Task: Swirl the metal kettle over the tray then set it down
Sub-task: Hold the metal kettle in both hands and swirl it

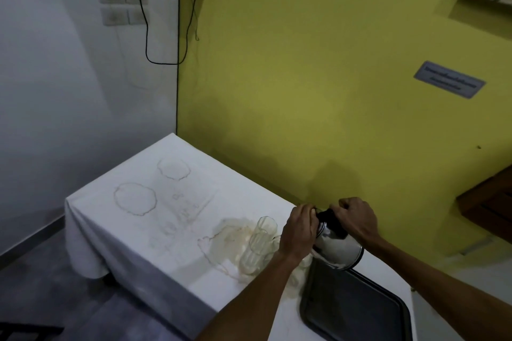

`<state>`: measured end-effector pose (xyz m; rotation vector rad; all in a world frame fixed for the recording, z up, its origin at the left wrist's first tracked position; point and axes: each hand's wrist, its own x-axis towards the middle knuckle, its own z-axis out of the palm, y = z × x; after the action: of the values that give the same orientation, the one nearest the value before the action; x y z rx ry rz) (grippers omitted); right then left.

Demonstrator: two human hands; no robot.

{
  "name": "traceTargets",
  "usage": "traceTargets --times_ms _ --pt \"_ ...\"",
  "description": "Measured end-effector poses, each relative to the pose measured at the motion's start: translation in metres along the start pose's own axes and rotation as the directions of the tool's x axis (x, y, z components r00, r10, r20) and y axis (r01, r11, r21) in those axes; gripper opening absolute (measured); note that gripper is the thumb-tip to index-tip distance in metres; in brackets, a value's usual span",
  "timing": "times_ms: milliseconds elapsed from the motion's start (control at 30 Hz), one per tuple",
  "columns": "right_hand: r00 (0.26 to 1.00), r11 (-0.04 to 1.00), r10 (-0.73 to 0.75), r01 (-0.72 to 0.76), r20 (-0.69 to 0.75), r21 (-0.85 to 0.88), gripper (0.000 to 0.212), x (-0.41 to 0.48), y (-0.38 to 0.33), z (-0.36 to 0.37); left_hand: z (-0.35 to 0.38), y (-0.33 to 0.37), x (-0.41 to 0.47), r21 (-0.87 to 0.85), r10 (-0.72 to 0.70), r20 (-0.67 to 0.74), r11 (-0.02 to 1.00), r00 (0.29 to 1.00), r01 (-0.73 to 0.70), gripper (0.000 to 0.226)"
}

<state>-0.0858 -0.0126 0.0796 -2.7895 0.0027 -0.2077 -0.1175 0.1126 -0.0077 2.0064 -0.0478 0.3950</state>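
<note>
Here both hands grip the shiny round-bodied metal kettle (336, 246) at its dark top, and the kettle is held in the air, tilted so that its dark upper end points up and to the left while its wide base faces down and to the right. The left hand (297, 230) wraps around the near-left side of the dark top and upper body, fingers curled over it; the right hand (356, 219) closes on the same dark top from the far-right side. The two hands sit close together, both clamped on the kettle.

The kettle hangs above the far edge of the dark rectangular tray (357, 310), which lies flat at the right end of the bench (124, 210), a table draped in a white cloth marked with brownish ring stains. Whether the kettle's lower rim touches the tray cannot be told from this angle.

Just left of the left hand stands a clear ribbed drinking glass (263, 232), upright, with more clear glasses (250, 259) crowded beside it nearer the camera; these are blurred and hard to count. A larger pale brown stain (224, 235) spreads on the cloth beside them. Behind the bench rises a yellow-green wall (318, 77), and a black cable (146, 22) loops down the white wall to the left.
</note>
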Motion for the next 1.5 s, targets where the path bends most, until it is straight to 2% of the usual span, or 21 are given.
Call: traceTargets --times_ms 200,700,933,1500 --pt "1.000 1.000 -0.019 0.019 0.020 -0.001 0.044 0.000 -0.005 0.003 -0.007 -0.002 -0.002 -0.024 -0.003 0.007 1.000 1.000 0.003 0.078" --pt "0.998 0.997 -0.045 0.048 0.044 -0.055 0.054 -0.003 -0.017 0.014 -0.010 -0.023 -0.004 -0.038 -0.024 0.025 0.999 0.999 0.025 0.076" --pt "0.998 0.997 -0.061 0.062 0.015 -0.041 0.041 0.000 -0.014 0.025 -0.008 -0.034 -0.004 -0.033 -0.021 0.048 0.999 0.999 0.023 0.074" --pt "0.997 0.996 -0.067 0.069 0.035 -0.057 0.041 0.015 -0.011 0.040 -0.011 -0.044 0.001 -0.052 -0.024 0.045 0.998 0.999 0.027 0.075"
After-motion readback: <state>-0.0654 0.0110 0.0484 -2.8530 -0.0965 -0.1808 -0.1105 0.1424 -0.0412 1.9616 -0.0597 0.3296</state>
